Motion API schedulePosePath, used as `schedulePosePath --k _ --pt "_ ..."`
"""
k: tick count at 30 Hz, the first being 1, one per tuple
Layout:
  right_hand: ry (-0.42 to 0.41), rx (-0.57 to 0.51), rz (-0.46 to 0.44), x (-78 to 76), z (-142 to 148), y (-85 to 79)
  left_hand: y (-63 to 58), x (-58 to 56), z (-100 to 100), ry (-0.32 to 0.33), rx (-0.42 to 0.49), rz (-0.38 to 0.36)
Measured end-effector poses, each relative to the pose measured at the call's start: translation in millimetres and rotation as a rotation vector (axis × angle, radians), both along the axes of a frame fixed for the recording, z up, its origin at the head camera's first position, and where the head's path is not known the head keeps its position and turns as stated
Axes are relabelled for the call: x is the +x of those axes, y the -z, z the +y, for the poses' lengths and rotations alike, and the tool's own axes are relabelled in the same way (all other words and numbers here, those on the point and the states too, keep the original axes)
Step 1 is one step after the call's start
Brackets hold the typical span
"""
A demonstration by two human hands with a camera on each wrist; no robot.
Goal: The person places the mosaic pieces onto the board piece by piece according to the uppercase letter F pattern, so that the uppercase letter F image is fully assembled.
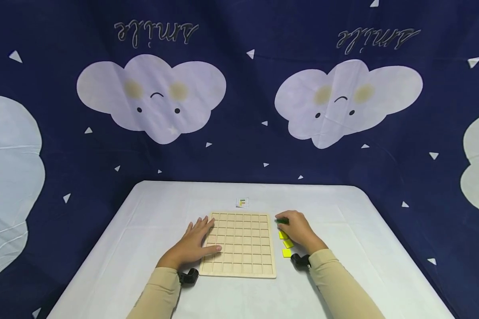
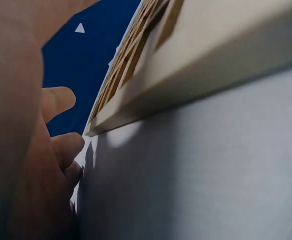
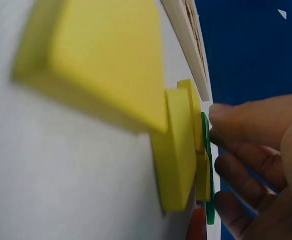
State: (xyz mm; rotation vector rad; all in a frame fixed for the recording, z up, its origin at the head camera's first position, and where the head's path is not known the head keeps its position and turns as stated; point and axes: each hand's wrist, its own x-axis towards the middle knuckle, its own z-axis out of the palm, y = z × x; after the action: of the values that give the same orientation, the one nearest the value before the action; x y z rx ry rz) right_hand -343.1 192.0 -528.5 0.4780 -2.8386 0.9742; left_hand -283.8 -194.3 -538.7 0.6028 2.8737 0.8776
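Note:
A light wooden grid board [image 1: 239, 270] lies flat on the table. My left hand [image 1: 193, 243] rests on its left side, fingers spread, the thumb reaching over the grid. In the left wrist view the board's edge [image 2: 151, 102] runs beside the hand. Right of the board, my right hand [image 1: 299, 228] has its thumb and fingers bent around a dark green tile [image 1: 282, 220]. Several yellow tiles [image 1: 286, 253] lie in a loose column below that hand. In the right wrist view, green tile edges [image 3: 210, 212] show by the fingertips, with a small red piece [image 3: 198, 225] partly hidden.
A small printed card [image 1: 242, 203] with a coloured grid pattern lies behind the board. The white tabletop [image 1: 104, 266] extends around everything. Behind it hangs a dark blue cloth [image 1: 247, 97] with clouds and triangles.

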Motion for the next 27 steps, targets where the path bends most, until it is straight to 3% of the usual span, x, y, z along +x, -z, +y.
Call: schedulePosePath --k 6,14,27 --pt "0.092 -0.050 -0.028 -1.0 -0.8 2.2 1.5 2.9 2.4 -0.025 -0.021 0.014" --pt "0.151 -0.084 -0.079 2.2 -0.7 5.6 6.3 5.2 3.4 -0.026 -0.065 0.039" --pt "0.119 -0.136 0.007 2.3 0.7 15.2 5.0 3.3 1.7 -0.016 -0.098 0.071"
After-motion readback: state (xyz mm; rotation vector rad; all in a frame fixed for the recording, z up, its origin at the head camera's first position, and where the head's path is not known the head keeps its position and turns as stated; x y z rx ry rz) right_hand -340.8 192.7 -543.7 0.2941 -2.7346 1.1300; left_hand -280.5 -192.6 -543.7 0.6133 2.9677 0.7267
